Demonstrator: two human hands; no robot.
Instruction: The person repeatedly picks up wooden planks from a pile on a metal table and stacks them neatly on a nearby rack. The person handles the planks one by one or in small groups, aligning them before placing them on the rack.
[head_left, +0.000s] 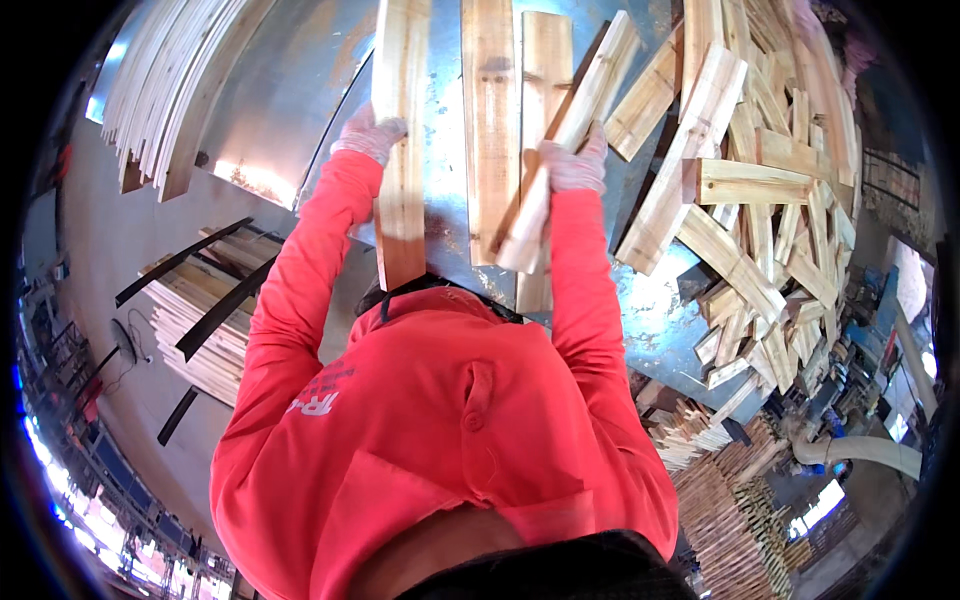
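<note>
A pale wooden plank (401, 150) lies lengthwise on a shiny metal worktop (280, 90), its long axis running straight away from the person. The left hand (368, 133), in a white glove, closes its grip around the plank's left edge near the middle. To the right, the right hand (575, 165), also gloved, holds a narrower wooden stick (570, 130) that slants up and to the right. Two more flat boards (490, 110) lie between the hands, parallel to the plank. Further right, a loose heap of short offcuts (760, 200) covers the worktop. Stacked timber (210, 320) sits lower left. Red sleeves reach up from below.
</note>
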